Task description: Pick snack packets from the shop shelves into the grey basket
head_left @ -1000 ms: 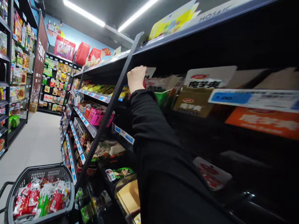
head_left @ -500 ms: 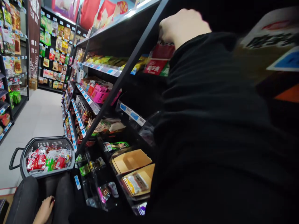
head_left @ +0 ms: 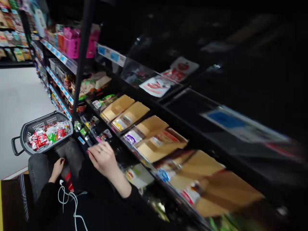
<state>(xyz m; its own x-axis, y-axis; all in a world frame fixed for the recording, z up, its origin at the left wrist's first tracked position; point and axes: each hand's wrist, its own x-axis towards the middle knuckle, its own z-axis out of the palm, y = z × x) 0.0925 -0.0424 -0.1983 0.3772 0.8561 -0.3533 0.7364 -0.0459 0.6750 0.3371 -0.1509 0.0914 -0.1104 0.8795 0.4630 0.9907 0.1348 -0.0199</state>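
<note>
My right hand is in front of the lower shelf, back upward, ring on a finger. Its fingers are curled in; whatever they may hold is hidden. Just beyond it lie small clear-wrapped snack packs on the lower shelf. My left hand is low over my lap, fingers bent and together, with nothing visible in them. Below it, a red packet shows between my legs. A grey basket stands on the floor beyond my knees, holding many red, white and green snack packets.
Open cardboard boxes with a few packets line the shelf to the right. Above them, red-and-white packets lie on a dark shelf. A black upright post divides the shelving. White earphone cables hang over my front.
My right hand has come down from the upper shelf, where it was by a red packet, to in front of the lower shelf. The view has tilted down and right.
</note>
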